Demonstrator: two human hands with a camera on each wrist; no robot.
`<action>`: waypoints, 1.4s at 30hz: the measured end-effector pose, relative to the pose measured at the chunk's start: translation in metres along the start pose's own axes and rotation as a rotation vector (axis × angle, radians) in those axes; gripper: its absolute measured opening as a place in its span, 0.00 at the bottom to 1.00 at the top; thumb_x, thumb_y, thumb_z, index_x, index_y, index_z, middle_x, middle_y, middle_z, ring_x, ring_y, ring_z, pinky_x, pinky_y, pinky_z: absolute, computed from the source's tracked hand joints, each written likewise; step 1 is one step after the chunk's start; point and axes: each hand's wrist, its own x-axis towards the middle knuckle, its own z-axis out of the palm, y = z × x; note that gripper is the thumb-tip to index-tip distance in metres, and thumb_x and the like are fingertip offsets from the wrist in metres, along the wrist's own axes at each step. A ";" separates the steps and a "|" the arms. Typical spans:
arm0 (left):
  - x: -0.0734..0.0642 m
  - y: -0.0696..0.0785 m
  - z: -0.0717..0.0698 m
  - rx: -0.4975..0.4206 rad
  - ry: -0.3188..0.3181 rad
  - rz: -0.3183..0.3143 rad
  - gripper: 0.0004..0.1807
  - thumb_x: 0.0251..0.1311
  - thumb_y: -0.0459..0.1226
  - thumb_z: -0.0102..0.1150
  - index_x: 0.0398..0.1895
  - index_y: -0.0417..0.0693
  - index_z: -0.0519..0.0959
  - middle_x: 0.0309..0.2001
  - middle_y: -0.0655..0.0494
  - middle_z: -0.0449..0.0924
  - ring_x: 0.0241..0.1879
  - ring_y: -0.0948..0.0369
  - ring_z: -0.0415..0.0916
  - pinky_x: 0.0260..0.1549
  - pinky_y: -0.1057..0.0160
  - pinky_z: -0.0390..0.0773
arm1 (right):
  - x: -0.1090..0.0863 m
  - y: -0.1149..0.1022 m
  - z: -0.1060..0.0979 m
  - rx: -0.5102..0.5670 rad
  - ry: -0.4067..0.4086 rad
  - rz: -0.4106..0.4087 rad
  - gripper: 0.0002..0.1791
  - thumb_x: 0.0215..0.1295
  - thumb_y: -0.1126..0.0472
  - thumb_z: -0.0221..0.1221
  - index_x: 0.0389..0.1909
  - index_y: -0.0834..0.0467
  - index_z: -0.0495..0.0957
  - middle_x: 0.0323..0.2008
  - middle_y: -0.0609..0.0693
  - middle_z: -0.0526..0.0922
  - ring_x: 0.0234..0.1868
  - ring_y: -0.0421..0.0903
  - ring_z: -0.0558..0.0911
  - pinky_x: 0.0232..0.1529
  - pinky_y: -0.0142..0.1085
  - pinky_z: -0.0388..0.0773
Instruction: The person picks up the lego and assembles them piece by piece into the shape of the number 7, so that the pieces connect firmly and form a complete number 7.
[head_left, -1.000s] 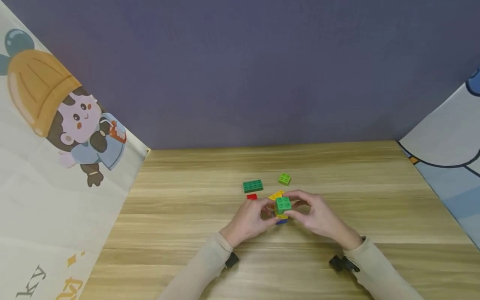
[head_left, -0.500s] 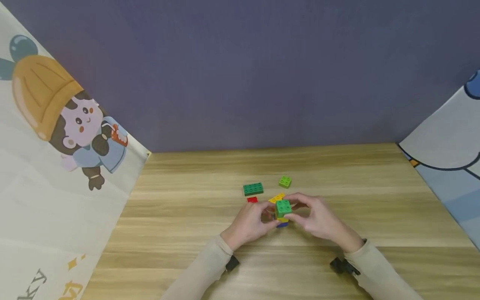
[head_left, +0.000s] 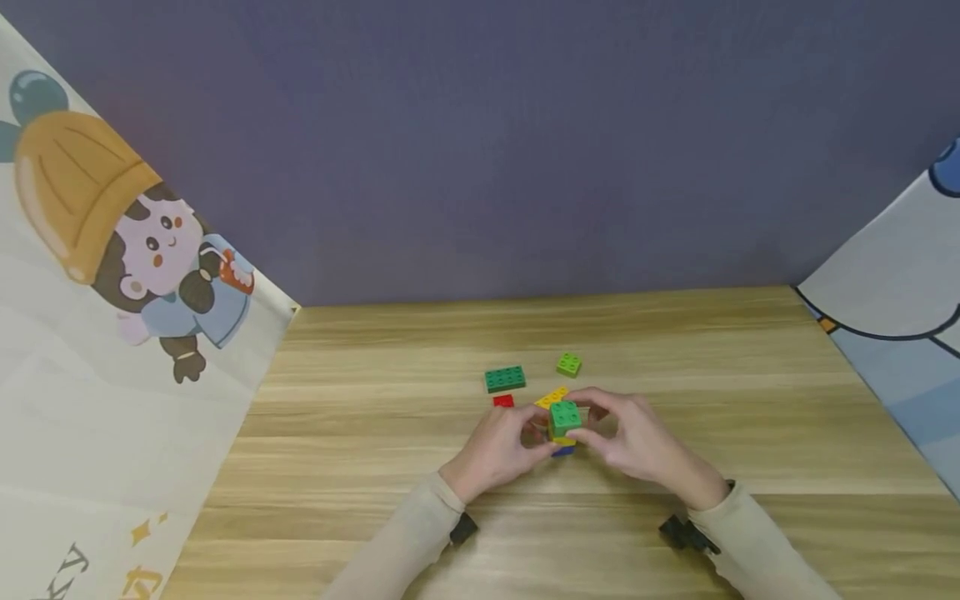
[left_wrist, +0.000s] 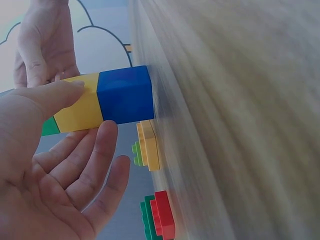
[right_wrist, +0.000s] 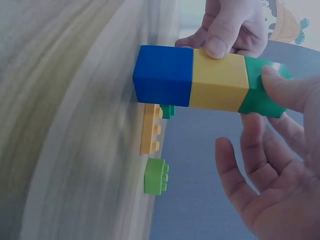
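Between fingers [right_wrist: 287, 129], pinched, long axis of stack [right_wrist: 218, 82] upright: green brick [head_left: 565, 417] by right hand [head_left: 641, 437], yellow brick [left_wrist: 82, 115] beneath by left hand [head_left: 491, 450].

Your left sleeve [head_left: 401, 535] was long, plain and light beige, like sand, with soft folds near its end. Past that end, your left hand [head_left: 495, 450] was bare. A small, boxy black thing [head_left: 463, 528] sat at the inner edge of the left sleeve. To the right of the left sleeve, your right sleeve [head_left: 757, 537] was sandy beige too. It had a lumpier black thing [head_left: 686, 533] by its cuff, and your right hand [head_left: 641, 437] was bare as well.
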 end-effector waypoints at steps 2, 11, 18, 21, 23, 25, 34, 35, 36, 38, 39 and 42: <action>0.000 0.000 0.000 0.000 -0.003 -0.003 0.19 0.67 0.45 0.73 0.56 0.47 0.86 0.46 0.56 0.92 0.41 0.70 0.86 0.41 0.74 0.81 | 0.000 0.000 0.000 0.012 -0.007 0.018 0.24 0.63 0.60 0.76 0.60 0.57 0.84 0.28 0.37 0.85 0.27 0.31 0.78 0.26 0.32 0.77; 0.001 0.000 0.003 0.070 -0.005 0.019 0.21 0.67 0.46 0.73 0.58 0.48 0.85 0.50 0.55 0.92 0.44 0.67 0.87 0.43 0.72 0.83 | -0.004 -0.001 0.001 0.011 -0.021 0.040 0.25 0.66 0.59 0.74 0.63 0.56 0.81 0.22 0.34 0.78 0.22 0.29 0.72 0.19 0.29 0.71; 0.002 0.002 0.006 0.178 -0.027 0.050 0.24 0.67 0.48 0.73 0.61 0.47 0.83 0.49 0.56 0.91 0.38 0.69 0.83 0.36 0.72 0.81 | -0.007 0.001 0.001 0.060 -0.026 0.058 0.26 0.68 0.58 0.73 0.65 0.55 0.80 0.24 0.36 0.81 0.24 0.30 0.75 0.21 0.29 0.75; 0.001 0.004 0.007 0.254 -0.074 0.069 0.28 0.67 0.51 0.72 0.63 0.45 0.83 0.49 0.55 0.90 0.37 0.69 0.80 0.35 0.71 0.79 | -0.008 0.003 -0.001 0.067 -0.001 0.044 0.25 0.66 0.58 0.74 0.63 0.53 0.82 0.23 0.35 0.78 0.23 0.30 0.73 0.20 0.29 0.72; 0.001 0.003 0.007 0.279 -0.101 0.071 0.29 0.67 0.52 0.72 0.64 0.45 0.83 0.51 0.55 0.90 0.40 0.68 0.81 0.38 0.69 0.81 | -0.009 0.004 -0.002 0.052 0.018 0.021 0.25 0.64 0.58 0.76 0.61 0.52 0.83 0.22 0.34 0.77 0.23 0.30 0.72 0.20 0.28 0.71; 0.000 0.003 0.006 0.276 -0.112 0.061 0.30 0.67 0.52 0.72 0.66 0.45 0.82 0.55 0.54 0.89 0.47 0.66 0.84 0.45 0.67 0.84 | -0.009 0.005 -0.002 0.042 0.031 0.005 0.25 0.63 0.59 0.76 0.61 0.53 0.83 0.22 0.34 0.76 0.22 0.30 0.71 0.20 0.28 0.70; 0.000 0.005 -0.007 0.252 -0.150 0.004 0.28 0.69 0.46 0.70 0.69 0.46 0.79 0.58 0.54 0.89 0.55 0.58 0.87 0.55 0.57 0.86 | -0.011 0.009 0.004 0.109 0.025 0.008 0.26 0.63 0.61 0.76 0.61 0.51 0.82 0.24 0.34 0.78 0.24 0.31 0.74 0.25 0.32 0.76; 0.001 0.005 -0.008 0.252 -0.140 0.001 0.28 0.69 0.45 0.70 0.69 0.45 0.79 0.58 0.54 0.89 0.55 0.58 0.87 0.54 0.57 0.86 | -0.011 0.009 0.004 0.117 0.022 0.009 0.26 0.63 0.61 0.76 0.61 0.51 0.82 0.24 0.35 0.78 0.24 0.31 0.74 0.25 0.32 0.76; 0.002 0.004 -0.008 0.251 -0.128 -0.001 0.27 0.69 0.45 0.69 0.68 0.45 0.79 0.57 0.53 0.89 0.54 0.57 0.87 0.53 0.57 0.86 | -0.011 0.010 0.004 0.124 0.019 0.011 0.25 0.63 0.61 0.76 0.61 0.51 0.82 0.25 0.36 0.79 0.25 0.31 0.75 0.25 0.32 0.77; 0.003 0.003 -0.009 0.257 -0.100 0.003 0.27 0.69 0.44 0.69 0.67 0.44 0.80 0.57 0.52 0.89 0.53 0.57 0.88 0.52 0.58 0.87 | -0.011 0.010 0.005 0.134 0.011 0.027 0.25 0.63 0.61 0.76 0.61 0.51 0.82 0.26 0.38 0.80 0.26 0.31 0.75 0.25 0.32 0.77; 0.004 0.002 -0.009 0.262 -0.090 0.003 0.26 0.69 0.45 0.69 0.67 0.44 0.80 0.57 0.52 0.89 0.53 0.57 0.88 0.52 0.58 0.87 | -0.011 0.010 0.005 0.139 0.007 0.036 0.25 0.64 0.60 0.76 0.61 0.52 0.82 0.27 0.39 0.81 0.26 0.32 0.76 0.26 0.32 0.78; 0.005 0.001 -0.009 0.271 -0.073 0.001 0.26 0.69 0.45 0.69 0.67 0.44 0.81 0.58 0.51 0.89 0.53 0.56 0.88 0.53 0.58 0.87 | -0.011 0.009 0.004 0.149 0.000 0.058 0.24 0.64 0.60 0.75 0.61 0.52 0.82 0.28 0.42 0.82 0.27 0.32 0.77 0.26 0.32 0.79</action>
